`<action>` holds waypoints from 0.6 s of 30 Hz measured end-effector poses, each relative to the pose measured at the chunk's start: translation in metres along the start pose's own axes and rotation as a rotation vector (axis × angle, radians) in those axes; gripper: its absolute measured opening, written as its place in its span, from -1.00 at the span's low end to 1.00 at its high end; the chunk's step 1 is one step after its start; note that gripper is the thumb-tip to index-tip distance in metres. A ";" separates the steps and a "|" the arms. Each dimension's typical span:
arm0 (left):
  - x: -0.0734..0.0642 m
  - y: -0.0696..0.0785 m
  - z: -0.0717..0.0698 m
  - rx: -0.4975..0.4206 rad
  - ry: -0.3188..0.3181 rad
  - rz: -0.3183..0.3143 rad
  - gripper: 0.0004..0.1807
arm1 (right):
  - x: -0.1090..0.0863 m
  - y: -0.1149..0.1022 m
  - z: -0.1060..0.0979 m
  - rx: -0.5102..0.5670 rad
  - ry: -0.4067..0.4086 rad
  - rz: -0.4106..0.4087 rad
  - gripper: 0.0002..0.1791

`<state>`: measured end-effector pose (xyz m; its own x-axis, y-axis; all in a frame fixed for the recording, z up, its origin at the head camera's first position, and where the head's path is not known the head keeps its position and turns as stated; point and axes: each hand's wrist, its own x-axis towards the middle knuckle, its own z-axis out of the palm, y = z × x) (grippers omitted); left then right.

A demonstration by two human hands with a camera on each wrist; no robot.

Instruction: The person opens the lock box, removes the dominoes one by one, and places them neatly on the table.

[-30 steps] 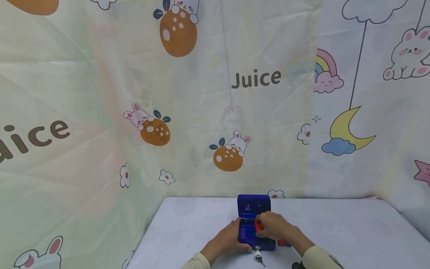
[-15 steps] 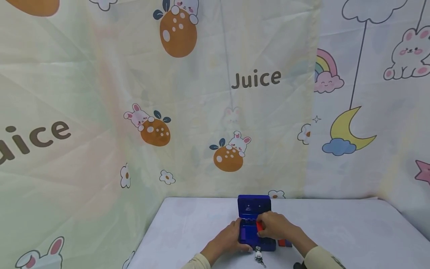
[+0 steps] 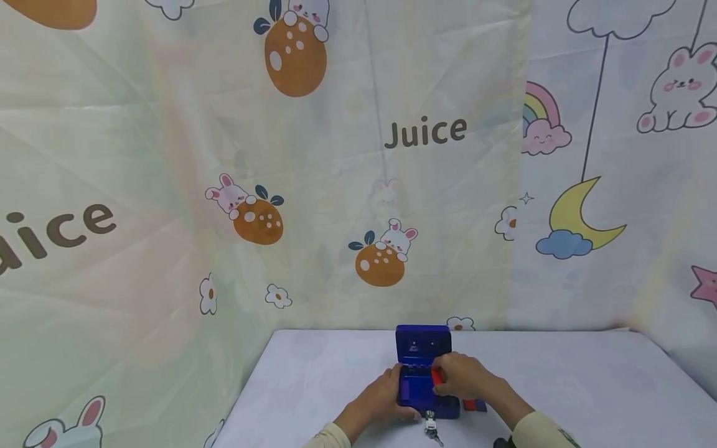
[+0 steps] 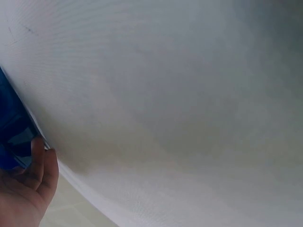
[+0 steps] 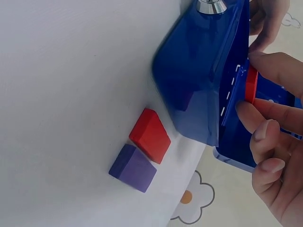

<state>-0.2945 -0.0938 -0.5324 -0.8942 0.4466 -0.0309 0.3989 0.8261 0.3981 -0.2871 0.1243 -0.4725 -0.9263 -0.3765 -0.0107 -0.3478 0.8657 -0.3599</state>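
Observation:
A small blue lidded box point(image 3: 448, 407) stands on the white table with its lid raised. My left hand point(image 3: 386, 395) grips the box's left side, its fingers bent against the wall in the left wrist view. My right hand point(image 3: 462, 376) pinches a thin red block point(image 5: 251, 83) between thumb and fingertips, at the box's opening. Inside the box, at the left, shows a purple patch point(image 3: 405, 390), perhaps a block. Whether the pinched block touches the box floor cannot be told.
To the right of the box, a red block point(image 5: 150, 135) and a purple block point(image 5: 133, 169) lie side by side on the table. Keys point(image 3: 431, 427) hang from the lock at the box's front. A dark object point(image 3: 502, 443) shows partly under the right sleeve.
The right hand, with the red block in its pinch, has shifted slightly to the right over the box. My left hand keeps its place.

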 end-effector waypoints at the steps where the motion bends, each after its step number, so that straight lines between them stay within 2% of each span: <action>1: 0.000 0.000 0.000 0.003 0.002 0.001 0.22 | 0.000 0.001 0.000 0.000 0.001 -0.001 -0.53; 9: -0.004 0.004 -0.002 0.009 0.009 -0.013 0.23 | 0.000 0.006 0.001 -0.004 0.009 0.018 -0.53; 18: -0.002 0.003 -0.002 0.002 0.002 -0.024 0.23 | -0.005 0.012 -0.004 0.017 0.020 0.043 -0.54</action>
<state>-0.2917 -0.0929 -0.5298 -0.9038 0.4261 -0.0382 0.3780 0.8372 0.3952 -0.2867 0.1376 -0.4731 -0.9432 -0.3320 -0.0079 -0.3050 0.8754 -0.3750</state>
